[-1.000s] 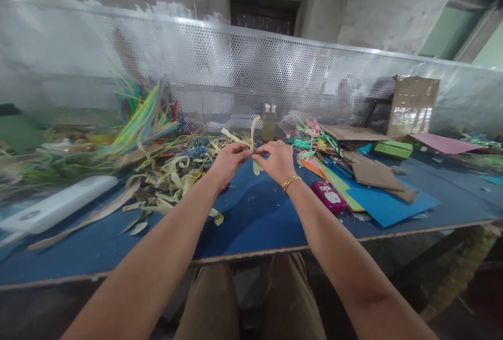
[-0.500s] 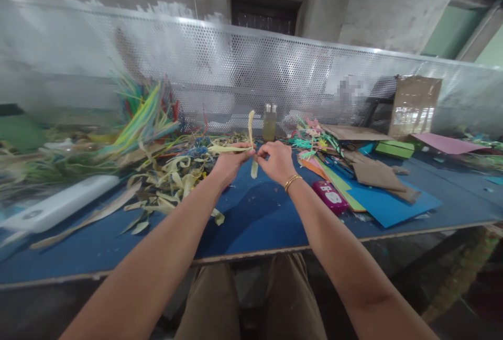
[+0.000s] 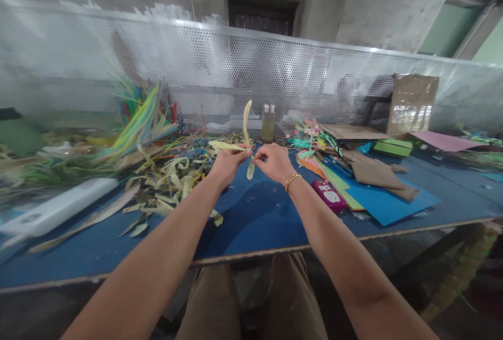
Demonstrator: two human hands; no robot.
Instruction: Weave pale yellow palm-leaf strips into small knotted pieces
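Note:
In the middle of the head view my left hand (image 3: 232, 164) pinches pale yellow-green leaf strips where they cross. One leaf strip (image 3: 247, 120) stands upright above the fingers, its lower end hanging below them. Another strip (image 3: 223, 145) points left over the back of that hand. My right hand (image 3: 275, 163), with a gold bracelet at the wrist, is closed, thumb and forefinger pinched at the lower part of the upright strip. The exact grip points are partly hidden by the fingers. Both hands are above the blue tabletop (image 3: 255, 225).
Curled leaf strips (image 3: 183, 175) lie heaped on the left, by a white elongated device (image 3: 63, 206) and bundled coloured strands (image 3: 141, 120). A capped bottle (image 3: 268, 124) stands behind my hands. To the right are a purple case (image 3: 329, 195) and blue paper (image 3: 393, 204). A perforated metal screen (image 3: 220, 73) runs behind.
The upright strip has tilted slightly, its top leaning a little right of its base less steeply than before, and both hands sit slightly further left in view. The grips look unchanged.

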